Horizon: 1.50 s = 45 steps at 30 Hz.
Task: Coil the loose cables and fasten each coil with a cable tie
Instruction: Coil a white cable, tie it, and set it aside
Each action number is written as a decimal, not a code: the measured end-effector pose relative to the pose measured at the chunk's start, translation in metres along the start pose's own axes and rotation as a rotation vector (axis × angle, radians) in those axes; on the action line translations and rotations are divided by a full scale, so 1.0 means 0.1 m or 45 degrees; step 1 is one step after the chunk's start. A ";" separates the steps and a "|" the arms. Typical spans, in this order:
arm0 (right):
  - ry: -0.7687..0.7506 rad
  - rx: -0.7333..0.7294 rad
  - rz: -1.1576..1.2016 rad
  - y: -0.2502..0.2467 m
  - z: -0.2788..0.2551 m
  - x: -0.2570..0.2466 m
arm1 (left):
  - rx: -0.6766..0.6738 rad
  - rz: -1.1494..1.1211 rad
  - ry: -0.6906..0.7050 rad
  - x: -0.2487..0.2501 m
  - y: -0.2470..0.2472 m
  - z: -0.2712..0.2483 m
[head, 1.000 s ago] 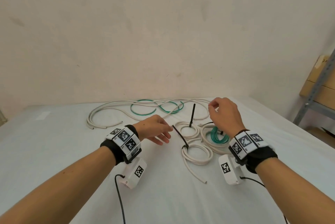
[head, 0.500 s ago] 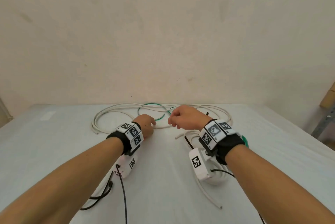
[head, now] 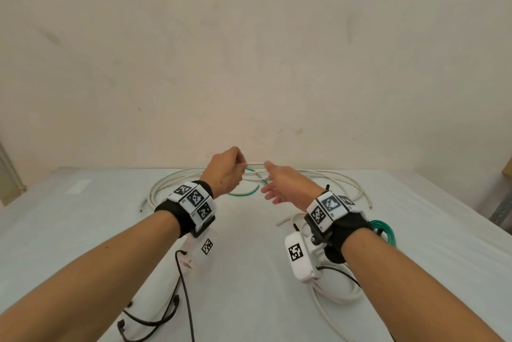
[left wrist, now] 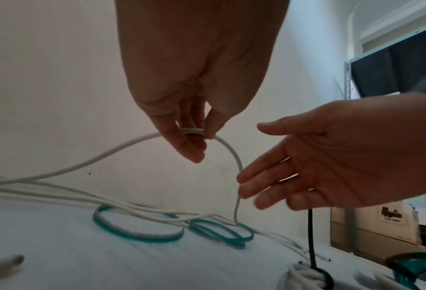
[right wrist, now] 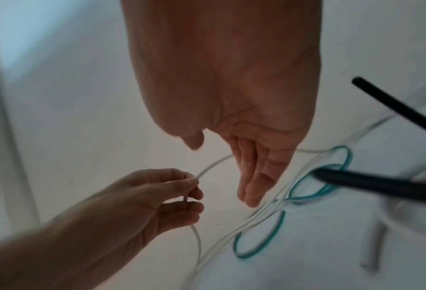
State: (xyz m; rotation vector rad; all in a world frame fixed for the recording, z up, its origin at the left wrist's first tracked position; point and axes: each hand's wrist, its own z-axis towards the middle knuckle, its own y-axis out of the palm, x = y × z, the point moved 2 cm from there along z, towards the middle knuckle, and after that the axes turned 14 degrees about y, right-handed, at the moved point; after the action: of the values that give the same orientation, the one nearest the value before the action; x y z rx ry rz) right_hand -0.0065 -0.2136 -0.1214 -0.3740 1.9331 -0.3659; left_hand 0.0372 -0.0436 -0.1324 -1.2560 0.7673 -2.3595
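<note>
Since the frame half a second earlier, you had raised both hands off the table (head: 83,231) and lifted a strand of the white cable (left wrist: 87,162) with them. Your left hand (head: 225,172) pinched that strand between thumb and fingertips, holding it above the table near the far wall. Your right hand (head: 288,186) was spread, fingers straight and loose, just beside the hanging strand, gripping nothing. The rest of the white cable lay in loose loops at the table's far edge, tangled with the green cable (left wrist: 137,235). A tied white coil (left wrist: 306,278) with its black cable tie (left wrist: 312,245) sat below your right wrist.
</note>
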 end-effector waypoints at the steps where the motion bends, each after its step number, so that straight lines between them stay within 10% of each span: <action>1: 0.047 -0.013 0.233 -0.01 0.02 -0.04 | 0.014 -0.026 0.056 0.08 -0.04 -0.03; 7: 0.025 -0.005 0.866 -0.15 0.15 -0.24 | -0.244 -0.105 0.185 0.30 -0.21 -0.31; 18: -0.177 0.094 1.003 -0.57 -0.11 -0.54 | -0.612 0.253 -0.033 -0.14 -0.44 -0.53; 26: -0.314 -0.107 0.704 -0.51 -0.40 -0.59 | -0.474 0.193 -0.174 -0.17 -0.49 -0.54; 30: -0.386 -0.206 0.470 -0.31 -0.58 -0.62 | -0.078 -0.066 -0.045 0.15 -0.65 -0.38; 39: -0.612 -0.186 0.113 0.03 -0.99 -0.63 | 0.417 -0.179 0.105 0.63 -1.05 -0.14; 45: -0.586 -0.032 0.259 0.08 -0.83 -0.50 | 0.594 -0.790 -0.015 0.57 -0.99 -0.31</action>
State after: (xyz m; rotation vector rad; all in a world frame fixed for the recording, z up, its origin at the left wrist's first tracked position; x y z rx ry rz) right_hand -0.0659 -0.1784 -0.0525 -0.2477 1.5075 -0.1081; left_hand -0.0251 0.0126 -0.0491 -1.4227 -0.2299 -2.7550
